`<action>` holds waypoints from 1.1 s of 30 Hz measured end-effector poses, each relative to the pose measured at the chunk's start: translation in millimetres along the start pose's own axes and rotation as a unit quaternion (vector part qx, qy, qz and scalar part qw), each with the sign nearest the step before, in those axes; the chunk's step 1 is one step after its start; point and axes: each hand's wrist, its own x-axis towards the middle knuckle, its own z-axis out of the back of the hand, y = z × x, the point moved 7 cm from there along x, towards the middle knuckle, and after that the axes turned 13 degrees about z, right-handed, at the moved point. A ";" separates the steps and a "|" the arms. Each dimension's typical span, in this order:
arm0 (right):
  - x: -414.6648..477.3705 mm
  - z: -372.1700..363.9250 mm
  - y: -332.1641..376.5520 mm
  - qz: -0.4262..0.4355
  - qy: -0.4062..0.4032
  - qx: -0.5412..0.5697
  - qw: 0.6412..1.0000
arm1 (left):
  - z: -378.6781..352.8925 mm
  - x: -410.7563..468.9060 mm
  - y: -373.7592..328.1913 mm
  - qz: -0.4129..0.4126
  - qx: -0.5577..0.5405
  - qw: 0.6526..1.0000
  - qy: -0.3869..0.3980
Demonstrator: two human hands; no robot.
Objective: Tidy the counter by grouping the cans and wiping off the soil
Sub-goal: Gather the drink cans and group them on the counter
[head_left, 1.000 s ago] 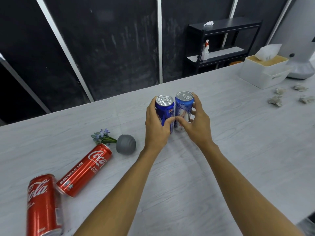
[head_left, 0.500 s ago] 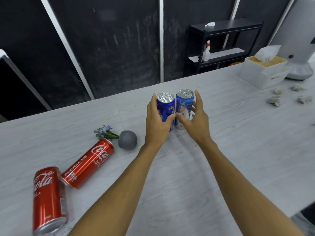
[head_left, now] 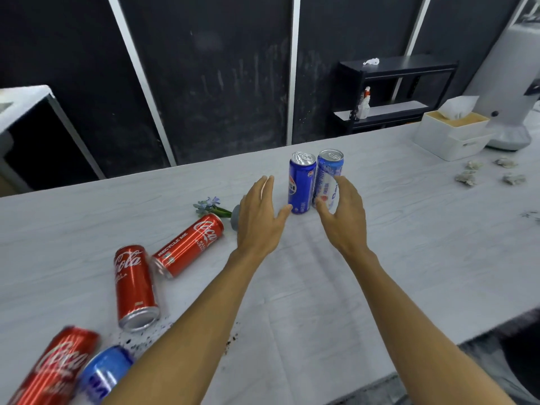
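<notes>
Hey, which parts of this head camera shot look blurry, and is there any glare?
Head view: the lying red cola can and blue can at bottom left smear with blur; the two upright blue cans stay sharp; soft highlights streak the red can; straight wall strips bow outward.

The left hand hides most of the grey ball. Two cans at the bottom-left, one red and one blue, are blurred and cropped.
</notes>
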 end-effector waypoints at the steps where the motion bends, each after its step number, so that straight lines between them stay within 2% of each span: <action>1: -4.9 -0.5 8.1 0.008 0.006 -0.008 1.000 | 7.7 -5.1 4.4 -0.002 0.014 1.000 -0.003; 11: -40.4 -44.5 103.1 0.078 0.085 -0.055 0.992 | 93.7 -45.1 72.8 -0.002 0.086 0.996 -0.020; 16: -54.3 -83.8 150.7 0.112 0.136 -0.048 0.983 | 136.9 -55.9 124.8 0.039 0.168 0.984 -0.048; 20: -62.9 -113.7 183.9 0.124 0.161 -0.050 0.978 | 159.4 -60.7 164.4 0.092 0.218 0.971 -0.033; 27: -67.6 -160.6 208.7 0.112 0.208 -0.099 0.967 | 170.9 -61.5 199.8 0.170 0.238 0.956 0.005; 33: -64.5 -191.4 215.3 0.106 0.231 -0.101 0.962 | 164.3 -62.4 210.0 0.222 0.168 0.960 0.030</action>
